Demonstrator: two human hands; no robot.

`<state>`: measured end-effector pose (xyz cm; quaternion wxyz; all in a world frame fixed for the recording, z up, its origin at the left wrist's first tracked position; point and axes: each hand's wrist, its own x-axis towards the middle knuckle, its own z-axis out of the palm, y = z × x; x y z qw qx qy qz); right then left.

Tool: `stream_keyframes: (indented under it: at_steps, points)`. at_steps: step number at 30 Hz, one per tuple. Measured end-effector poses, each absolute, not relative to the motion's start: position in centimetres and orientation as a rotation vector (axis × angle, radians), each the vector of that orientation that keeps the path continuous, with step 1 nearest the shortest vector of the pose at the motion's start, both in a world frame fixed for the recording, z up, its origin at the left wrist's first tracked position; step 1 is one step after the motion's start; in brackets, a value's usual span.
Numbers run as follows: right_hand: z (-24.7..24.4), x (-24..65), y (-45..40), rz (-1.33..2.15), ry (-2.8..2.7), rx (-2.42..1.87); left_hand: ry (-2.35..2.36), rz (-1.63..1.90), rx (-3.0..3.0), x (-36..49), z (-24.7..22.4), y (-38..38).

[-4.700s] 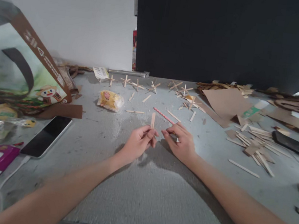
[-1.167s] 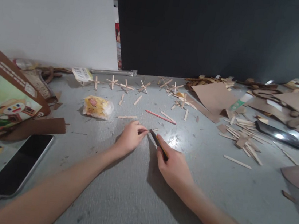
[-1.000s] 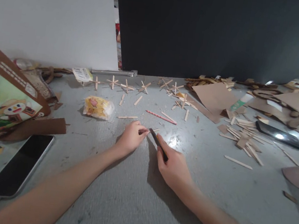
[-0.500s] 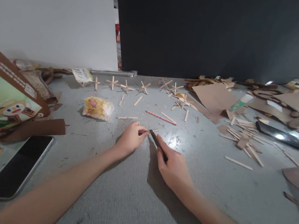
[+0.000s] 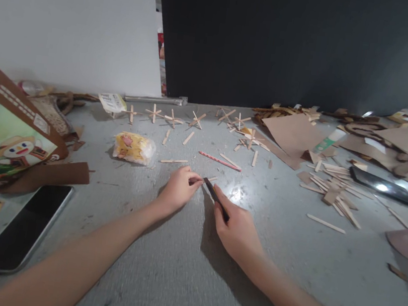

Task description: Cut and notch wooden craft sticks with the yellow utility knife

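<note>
My right hand (image 5: 237,227) is wrapped round a dark utility knife (image 5: 217,196), whose tip points up and left. My left hand (image 5: 180,188) pinches a small wooden stick at its fingertips, right beside the knife tip; most of the stick is hidden. Part of a pale stick (image 5: 212,179) shows just behind the tip. Beyond my hands lie a red striped straw (image 5: 220,160) and a short wooden stick (image 5: 174,161). Several crossed-stick pieces, such as this star (image 5: 173,118), stand in a row along the back.
A yellow wrapped packet (image 5: 134,148) lies left of centre. A phone (image 5: 25,227) and a printed carton (image 5: 10,137) occupy the left side. On the right are a pile of sticks (image 5: 337,193), a black glossy object (image 5: 382,185) and brown cardboard (image 5: 291,134). A dark panel (image 5: 297,45) rises behind.
</note>
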<state>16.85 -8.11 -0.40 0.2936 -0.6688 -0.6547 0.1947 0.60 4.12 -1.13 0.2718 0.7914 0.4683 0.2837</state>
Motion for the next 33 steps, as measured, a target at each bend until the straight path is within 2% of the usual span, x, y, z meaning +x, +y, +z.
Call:
stream_keyframes:
  at_steps: [27, 33]
  points:
    - [0.2, 15.7, -8.1, 0.278, -2.082, -2.032, 1.285, 0.746, 2.233, 0.8, -1.1, 4.0]
    - [1.6, 15.4, -7.7, 0.319, -2.144, -2.065, 1.24, 0.742, 2.293, 0.6, -1.3, 4.6]
